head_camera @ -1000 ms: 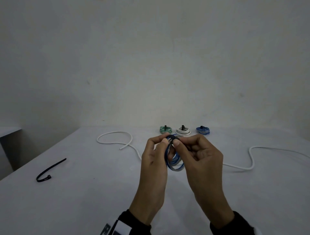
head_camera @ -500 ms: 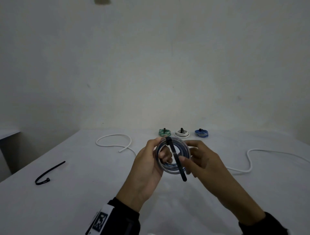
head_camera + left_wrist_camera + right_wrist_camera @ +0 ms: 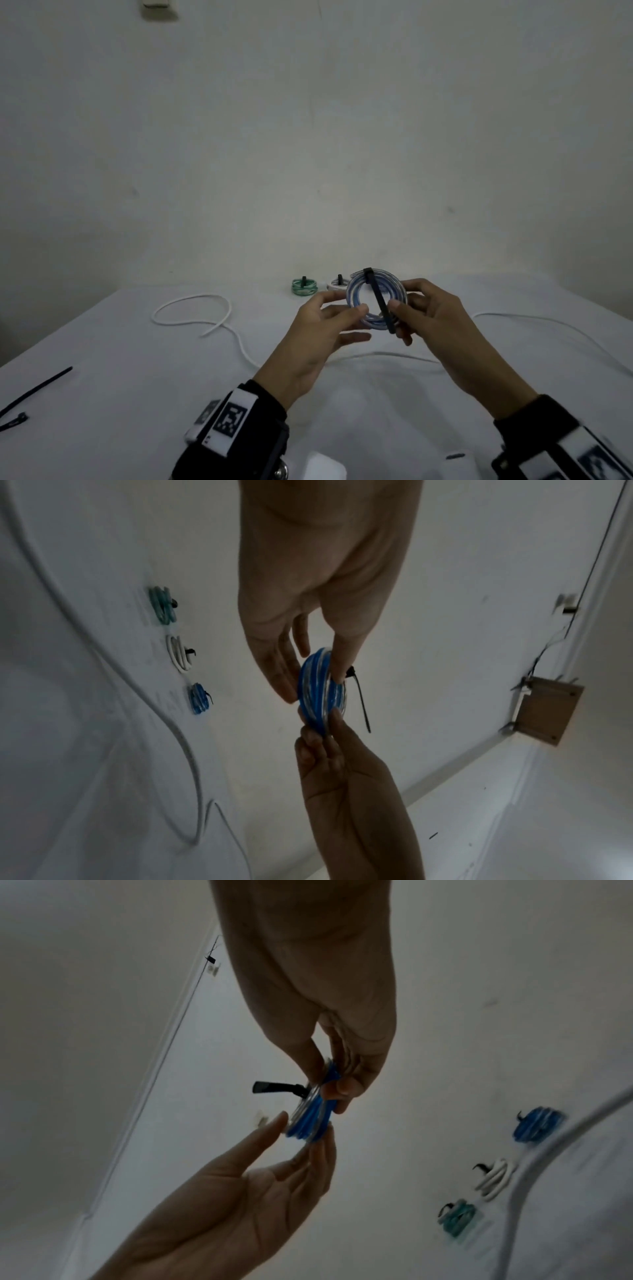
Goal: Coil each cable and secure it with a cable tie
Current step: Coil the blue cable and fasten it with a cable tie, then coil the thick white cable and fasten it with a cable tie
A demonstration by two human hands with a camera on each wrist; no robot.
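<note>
I hold a blue-and-white coiled cable (image 3: 363, 294) upright above the table, its face toward me. A black cable tie (image 3: 378, 301) wraps its top edge, and the free tail slants down across the coil. My left hand (image 3: 342, 308) pinches the coil's left rim between thumb and nearly straight fingers (image 3: 291, 674). My right hand (image 3: 404, 308) pinches the right rim, thumb beside the tie's tail. The right wrist view shows the coil (image 3: 310, 1118) edge-on, with the tie's tail (image 3: 274, 1087) sticking out sideways.
Three tied coils lie at the table's far edge: green (image 3: 303, 287), white (image 3: 337, 283) and blue (image 3: 198, 699), the blue one hidden behind the held coil in the head view. A loose white cable (image 3: 219, 322) snakes across the table. A spare black tie (image 3: 34, 390) lies far left.
The coil turned from edge-on to face-on and moved up and away from me. The tie's tail now hangs free across it. My hands shifted to the coil's rims.
</note>
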